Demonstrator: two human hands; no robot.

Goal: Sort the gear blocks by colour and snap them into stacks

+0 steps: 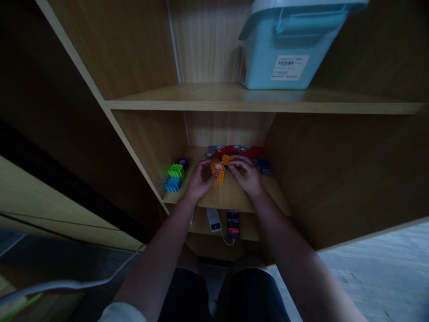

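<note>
Both my hands reach into the lower shelf (231, 199) of a wooden cabinet. My left hand (201, 179) is closed on a stack of orange toothed plastic blocks (219, 173). My right hand (247, 174) is curled beside it, its fingertips pinched at another orange piece (228, 158) just behind the stack; the grip itself is dim. Behind my hands lies a heap of red blocks (250, 153) and grey blocks (212, 151), with blue blocks (264, 167) at the right.
A green block stack (176, 170), a blue stack (173, 184) and a purple piece (183, 163) sit at the shelf's left. A pale blue lidded bin (284, 44) stands on the upper shelf (201, 100). A white device (213, 220) and a dark device (233, 225) lie on the bottom shelf.
</note>
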